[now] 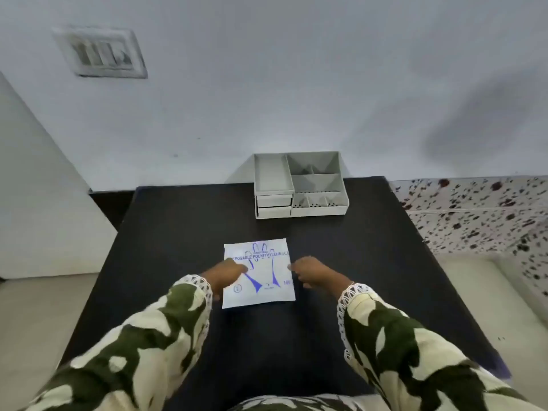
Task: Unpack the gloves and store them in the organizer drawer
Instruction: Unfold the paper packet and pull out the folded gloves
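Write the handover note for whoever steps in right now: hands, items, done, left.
Left hand: resting on the glove packet's left edge, no clear grip.
Right hand: at the packet's right edge, holding nothing visible.
Packet: flat on the black table, apparently unopened.
Organizer: at the table's far edge, both front drawers closed.
Done: nothing yet.
Left: open packet, take gloves out, open a drawer, store them.

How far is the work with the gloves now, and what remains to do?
Nothing looks done yet. The glove packet lies flat on the black table and appears unopened. In hand: the left hand rests on its left edge, and the right hand is at its right edge, neither clearly gripping. Left to do: open the packet, take out the gloves, open a drawer of the grey organizer, both shut, and store them.
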